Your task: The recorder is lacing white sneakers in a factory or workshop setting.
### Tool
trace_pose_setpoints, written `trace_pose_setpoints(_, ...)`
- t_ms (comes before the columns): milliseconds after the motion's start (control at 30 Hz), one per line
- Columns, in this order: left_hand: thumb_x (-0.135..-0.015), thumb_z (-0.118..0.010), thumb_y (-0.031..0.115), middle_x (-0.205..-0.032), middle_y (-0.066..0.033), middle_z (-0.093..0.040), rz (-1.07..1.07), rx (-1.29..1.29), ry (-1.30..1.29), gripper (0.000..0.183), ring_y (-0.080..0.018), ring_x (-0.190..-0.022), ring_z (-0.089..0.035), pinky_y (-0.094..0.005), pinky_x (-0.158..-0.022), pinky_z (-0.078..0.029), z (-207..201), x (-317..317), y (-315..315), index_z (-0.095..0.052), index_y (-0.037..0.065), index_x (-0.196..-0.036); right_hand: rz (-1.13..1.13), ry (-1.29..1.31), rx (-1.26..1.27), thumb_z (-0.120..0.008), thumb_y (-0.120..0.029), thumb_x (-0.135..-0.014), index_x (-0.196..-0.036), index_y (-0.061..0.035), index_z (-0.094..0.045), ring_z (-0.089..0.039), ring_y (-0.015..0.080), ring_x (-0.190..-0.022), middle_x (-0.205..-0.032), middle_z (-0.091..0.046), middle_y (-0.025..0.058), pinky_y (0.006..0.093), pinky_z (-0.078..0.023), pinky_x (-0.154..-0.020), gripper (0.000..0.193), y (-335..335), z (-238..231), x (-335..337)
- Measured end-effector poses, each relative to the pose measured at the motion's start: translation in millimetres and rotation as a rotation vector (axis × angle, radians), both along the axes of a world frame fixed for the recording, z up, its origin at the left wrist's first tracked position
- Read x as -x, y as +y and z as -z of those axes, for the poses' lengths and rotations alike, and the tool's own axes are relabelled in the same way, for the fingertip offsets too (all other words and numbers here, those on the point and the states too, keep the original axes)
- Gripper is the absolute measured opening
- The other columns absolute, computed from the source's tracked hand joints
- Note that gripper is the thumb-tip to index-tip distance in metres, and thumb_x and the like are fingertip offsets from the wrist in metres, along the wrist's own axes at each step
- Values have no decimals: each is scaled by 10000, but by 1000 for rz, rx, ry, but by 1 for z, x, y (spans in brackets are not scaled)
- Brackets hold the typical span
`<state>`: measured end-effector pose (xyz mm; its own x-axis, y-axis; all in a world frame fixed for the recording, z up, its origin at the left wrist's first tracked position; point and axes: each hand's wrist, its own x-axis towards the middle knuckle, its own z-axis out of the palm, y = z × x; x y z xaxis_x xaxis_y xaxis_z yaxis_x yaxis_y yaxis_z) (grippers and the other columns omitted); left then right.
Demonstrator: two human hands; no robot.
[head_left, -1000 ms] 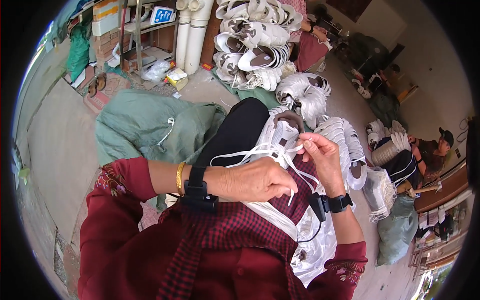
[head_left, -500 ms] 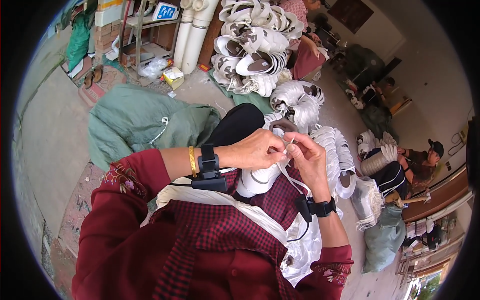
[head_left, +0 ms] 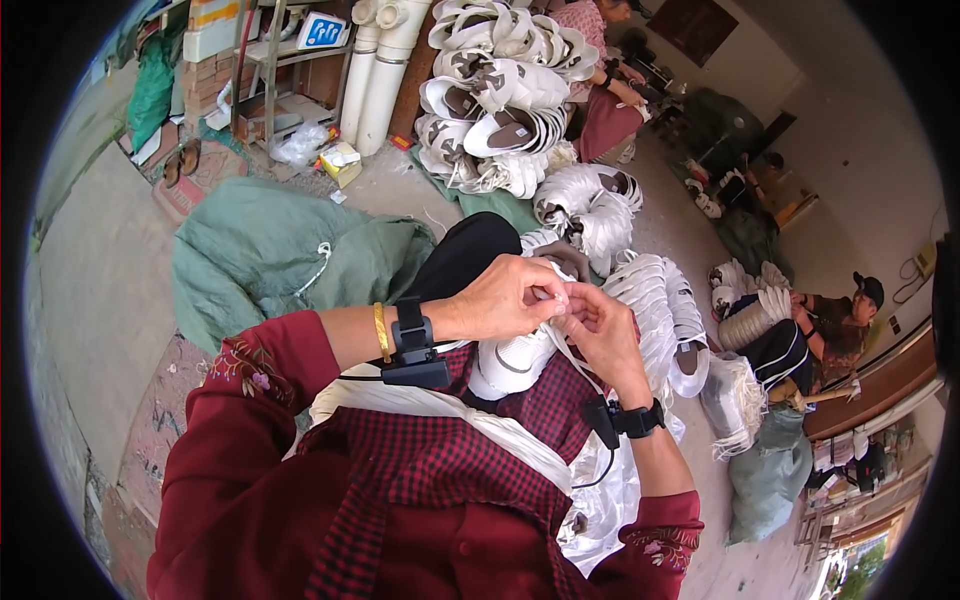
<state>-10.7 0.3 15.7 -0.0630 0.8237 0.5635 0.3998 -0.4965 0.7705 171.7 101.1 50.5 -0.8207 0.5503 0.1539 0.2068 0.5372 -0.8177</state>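
Note:
A white shoe (head_left: pixel 508 366) rests on my lap over a red-and-black checked apron (head_left: pixel 420 450), its toe toward me and its brown lining on the far side. Above its lacing, my left hand (head_left: pixel 507 298) and my right hand (head_left: pixel 602 335) meet fingertip to fingertip. Both are closed in a pinch on a thin white shoelace (head_left: pixel 574 358), most of which my fingers cover. A length of it hangs below my right hand toward the wrist. My hands partly hide the shoe's eyelets.
White shoes (head_left: pixel 515 85) stand in a tall stack ahead, with more rows (head_left: pixel 655 300) at my right. A green sack (head_left: pixel 275 240) lies at left. White pipes (head_left: pixel 380 80) lean by a metal rack. A co-worker (head_left: pixel 840 320) sits at right, others farther back.
My right fingers have curled in and moved left against my left fingertips. The lace end that showed between them is now mostly covered. The shoe stays on my lap.

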Motion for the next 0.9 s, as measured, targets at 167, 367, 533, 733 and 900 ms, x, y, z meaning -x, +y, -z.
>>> trace_pose_setpoints(167,-913,-689,48,-892,-72,-718,-10,-63,-21,99,-131,-802,-691,-295,-708,-579,0,1,0,-715,-20,-979,27,32,0,-716,9,-887,-1221,9,-643,-614,73,-737,-872,-666,14,222,-517,-664,342,-7,-1,2)
trace_pose_setpoints(367,-975,-644,98,-697,-43,-668,-65,59,-95,148,-89,-633,-644,-268,-557,-520,-8,-5,5,-680,-39,-931,90,38,-370,-768,-77,-854,-888,34,-717,-581,118,-584,-714,-652,73,294,-436,-525,127,-32,-7,-6)
trace_pose_setpoints(533,-996,-617,109,-676,-49,-644,70,227,-259,212,-71,-532,-596,-258,-475,-476,-23,-17,8,-630,-38,-844,149,-25,-369,-771,-134,-878,-939,29,-733,-582,134,-533,-642,-673,72,307,-451,-523,178,-39,3,-1)
trace_pose_setpoints(733,-999,-619,116,-722,-48,-647,-54,84,-202,218,-79,-582,-611,-253,-520,-490,4,14,15,-627,-43,-851,-10,124,74,-560,-184,-1049,-980,7,-711,-602,94,-526,-736,-709,66,247,-469,-494,254,1,26,-22)
trace_pose_setpoints(900,-967,-641,101,-710,-41,-653,-723,154,-458,180,-103,-553,-587,-263,-507,-494,37,187,-35,-649,2,-817,699,606,507,-529,-221,-1045,-1068,-58,-656,-581,82,-581,-797,-712,38,202,-408,-493,208,119,3,-177)
